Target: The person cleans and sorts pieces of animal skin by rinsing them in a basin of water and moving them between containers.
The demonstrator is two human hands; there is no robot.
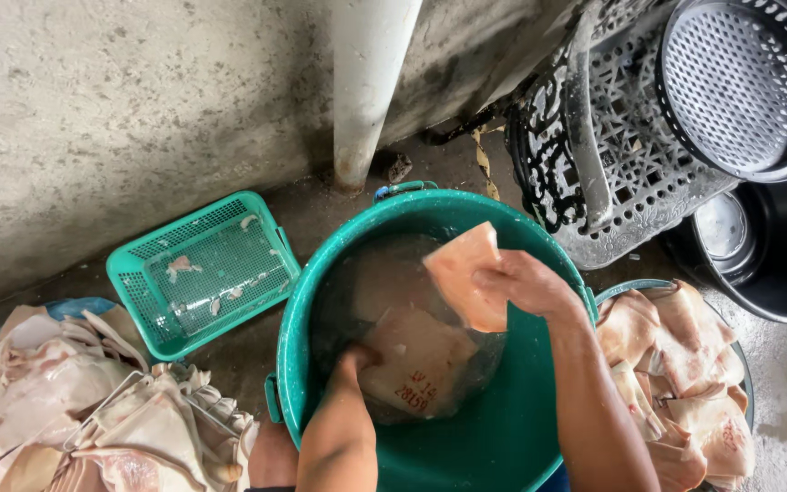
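**Pork skin rinsed in a green tub**

A green mesh basket (202,273) with a few scraps lies tilted by the concrete wall, beside a white pipe (366,91). Heaps of pale skin flank the green tub (503,437): one pile (75,410) on the left, another (685,374) on the right. Black perforated baskets (740,82) and a dark basin (785,264) stand behind.

The right hand (530,282) closes around a pinkish slab of skin (466,273), lifted above the water. The left hand (357,360) dips into the tub, pressing on a submerged piece (416,360), pale with a red stamp; its fingers are hidden underwater, so its grip cannot be told.
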